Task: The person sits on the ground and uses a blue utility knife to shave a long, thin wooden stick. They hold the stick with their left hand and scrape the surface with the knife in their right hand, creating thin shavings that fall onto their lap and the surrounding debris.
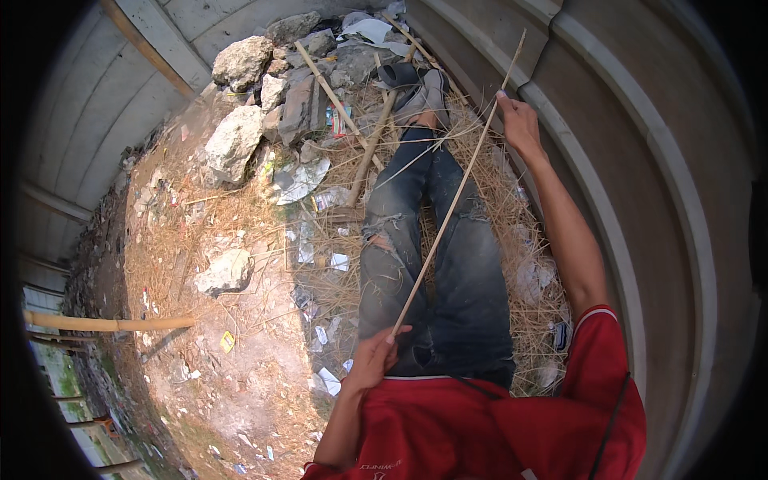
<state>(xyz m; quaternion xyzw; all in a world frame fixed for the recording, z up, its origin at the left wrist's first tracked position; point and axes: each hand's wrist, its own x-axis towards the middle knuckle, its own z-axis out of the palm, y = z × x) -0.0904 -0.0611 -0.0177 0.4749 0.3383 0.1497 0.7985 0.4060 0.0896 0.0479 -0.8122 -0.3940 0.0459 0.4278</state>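
A long, thin, pale brown stick point(453, 210) slants across my outstretched legs in dark torn jeans. Near my lap, its lower end is pinched in my left hand point(373, 359), with the thumb along it. My right hand point(518, 125) reaches far out beside the corrugated wall. Its fingers are closed on the stick below the tip, thumb pointing up. A few thin pale strands point(436, 145) spread from the stick near that hand and hang over my shins. The fingers of my right hand are partly hidden behind its back.
Dry straw point(520, 308) and scraps of litter surround my legs. Ahead on the left lie pale rocks point(234, 142) and a bamboo pole point(332, 92). Close on my right rises a corrugated wall point(632, 152). Another bamboo pole point(108, 323) juts in from the left.
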